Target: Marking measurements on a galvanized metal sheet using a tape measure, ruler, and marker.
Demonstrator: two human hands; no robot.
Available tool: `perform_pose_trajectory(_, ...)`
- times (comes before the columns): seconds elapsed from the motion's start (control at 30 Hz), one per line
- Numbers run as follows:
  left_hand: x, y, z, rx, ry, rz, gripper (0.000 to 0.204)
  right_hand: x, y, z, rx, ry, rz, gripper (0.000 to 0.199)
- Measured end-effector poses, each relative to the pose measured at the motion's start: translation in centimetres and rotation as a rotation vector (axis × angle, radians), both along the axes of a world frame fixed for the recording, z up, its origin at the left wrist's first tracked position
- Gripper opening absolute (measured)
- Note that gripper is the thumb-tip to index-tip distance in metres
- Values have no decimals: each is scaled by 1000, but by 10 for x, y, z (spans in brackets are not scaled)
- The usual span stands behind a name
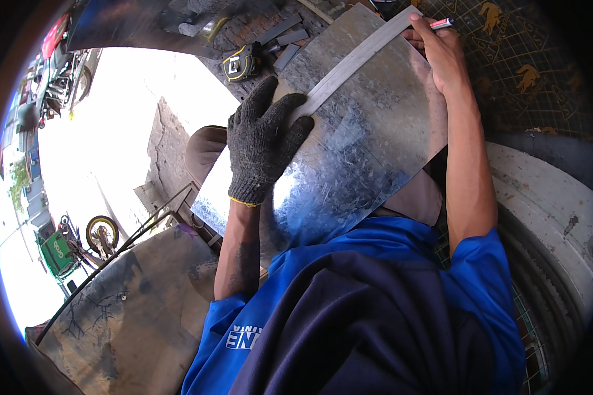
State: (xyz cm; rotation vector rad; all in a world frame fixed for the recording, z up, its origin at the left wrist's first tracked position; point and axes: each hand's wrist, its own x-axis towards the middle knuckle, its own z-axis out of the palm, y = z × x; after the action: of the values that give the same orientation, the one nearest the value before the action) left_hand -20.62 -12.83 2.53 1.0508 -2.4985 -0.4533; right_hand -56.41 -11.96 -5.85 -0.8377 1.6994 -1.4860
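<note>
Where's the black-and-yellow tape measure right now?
In the head view, the tape measure lies left of the shiny grey metal sheet, just beyond the black-gloved left hand, near flat grey metal strips.

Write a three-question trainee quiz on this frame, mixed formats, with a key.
1. True or false: the tape measure lies off the metal sheet.
2. Where is the left hand on the flat grey strip? A) beside its far end, B) toward the end nearer the person's body, C) nowhere near it.
3. Fill in: the right hand is at the strip's far end and also holds a ____.

Key:
1. True
2. B
3. Marker
</note>
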Motion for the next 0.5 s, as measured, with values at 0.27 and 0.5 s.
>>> perform_pose_trajectory(0.27, 0, 0, -1, -27, -43, 9, 38, 0, -1, 0, 18, -67, -18, 44)
perform_pose_trajectory(0.5, 0, -1, 1, -30, -34, -3, 37, 3, 0, -2, -14, -47, -16, 43)
